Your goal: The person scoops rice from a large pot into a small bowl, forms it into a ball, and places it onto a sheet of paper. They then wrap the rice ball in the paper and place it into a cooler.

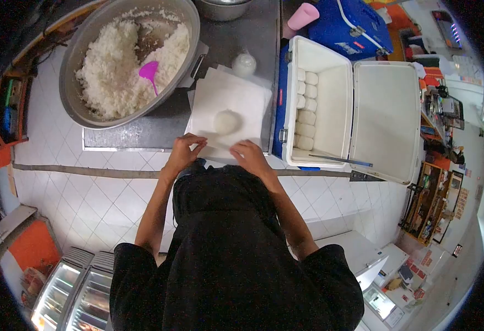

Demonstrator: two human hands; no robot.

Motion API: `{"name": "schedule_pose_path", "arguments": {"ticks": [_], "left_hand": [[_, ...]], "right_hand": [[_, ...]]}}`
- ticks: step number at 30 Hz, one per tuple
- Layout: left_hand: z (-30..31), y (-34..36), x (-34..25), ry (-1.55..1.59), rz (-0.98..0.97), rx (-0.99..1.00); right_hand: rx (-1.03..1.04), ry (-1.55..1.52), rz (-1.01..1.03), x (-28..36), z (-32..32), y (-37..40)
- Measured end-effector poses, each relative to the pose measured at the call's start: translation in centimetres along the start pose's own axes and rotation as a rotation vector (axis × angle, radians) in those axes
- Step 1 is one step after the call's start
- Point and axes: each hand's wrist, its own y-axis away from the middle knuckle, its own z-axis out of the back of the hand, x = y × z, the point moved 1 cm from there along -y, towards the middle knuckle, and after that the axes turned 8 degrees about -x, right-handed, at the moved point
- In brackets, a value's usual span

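Note:
A rounded mound of white rice (227, 122) rests on the top sheet of white wrapping paper (211, 102), which lies on a stack of similar sheets. My left hand (188, 150) pinches the near left corner of the sheet between thumb and fingers. At the near right edge, my right hand (248, 155) has its fingers closed on the paper too. Left of the stack, a big metal pot (70, 94) holds loose cooked rice (107, 66) with a magenta scoop (149, 70) lying in it. A small whitish, translucent round container (244, 64) stands behind the mound.
On the right, an open cooler (330, 105) with its lid (385, 118) swung out holds several white wrapped bundles (306, 117). Behind it are a blue cooler (349, 27) and a pink cup (304, 16). Another metal pot (222, 10) stands at the metal table's (126, 139) far side.

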Motion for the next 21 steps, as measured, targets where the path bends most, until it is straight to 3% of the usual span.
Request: {"name": "schedule_pose_path", "arguments": {"ticks": [4,9,12,21], "left_hand": [[0.1,-0.1,-0.2,0.013,-0.034,0.006],[0.3,0.0,-0.4,-0.016,0.063,0.087],[0.1,0.1,0.1,-0.013,-0.017,0.07],[-0.2,0.1,0.7,0.004,-0.01,0.074]], "right_hand": [[-0.01,0.034,0.005,-0.4,-0.1,-0.2],[0.005,0.001,-0.036,-0.2,0.3,-0.7],[0.021,0.001,-0.072,-0.2,0.1,-0.5],[0.054,-0.026,-0.044,0.4,-0.4,-0.9]]}}
